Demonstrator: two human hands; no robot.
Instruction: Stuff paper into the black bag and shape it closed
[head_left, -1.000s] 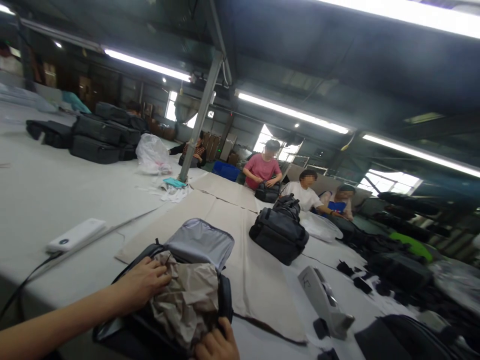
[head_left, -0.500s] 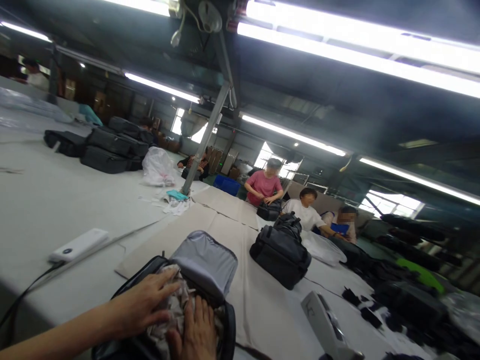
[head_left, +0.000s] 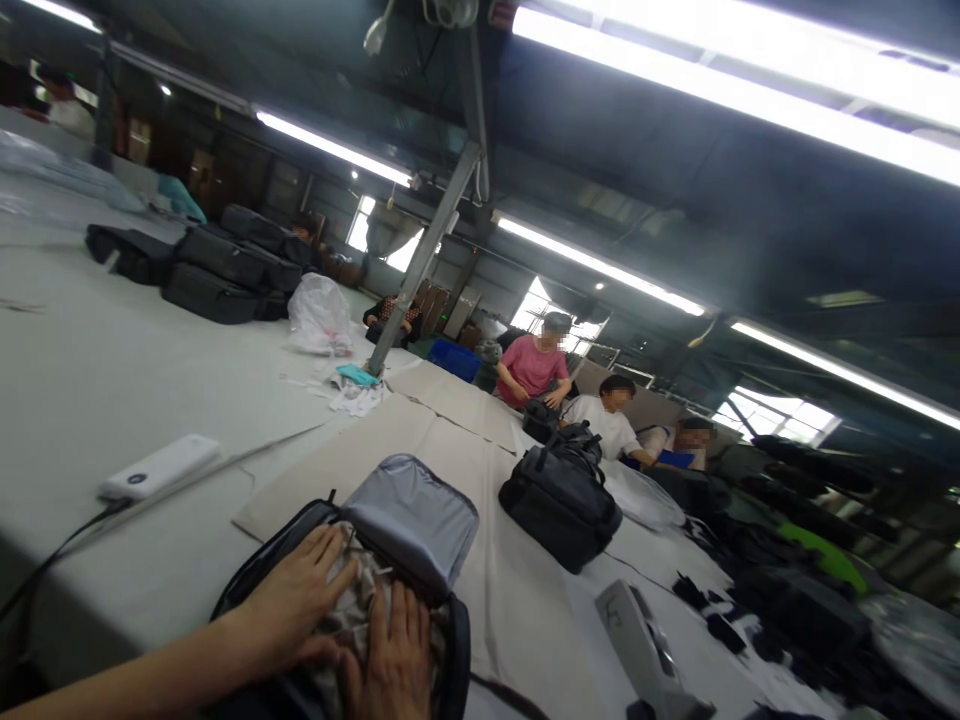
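Note:
An open black bag [head_left: 450,650] with a grey-lined flap [head_left: 414,515] lies on the table right in front of me. Crumpled beige paper [head_left: 365,590] fills its opening. My left hand [head_left: 296,600] lies flat on the paper with its fingers spread. Beside it my right hand [head_left: 394,655] also presses flat on the paper, fingers pointing toward the flap. Neither hand grips anything.
A white power bank [head_left: 159,467] with a cable lies to the left. A closed black bag [head_left: 559,500] stands further along the table [head_left: 90,380]. A grey tool [head_left: 637,640] lies at the right. Three people sit at the far end, with stacked black bags [head_left: 217,265] far left.
The paper stood bunched above the bag a second ago with my hands gripping it. Both hands have since flattened on it and pushed it down into the bag.

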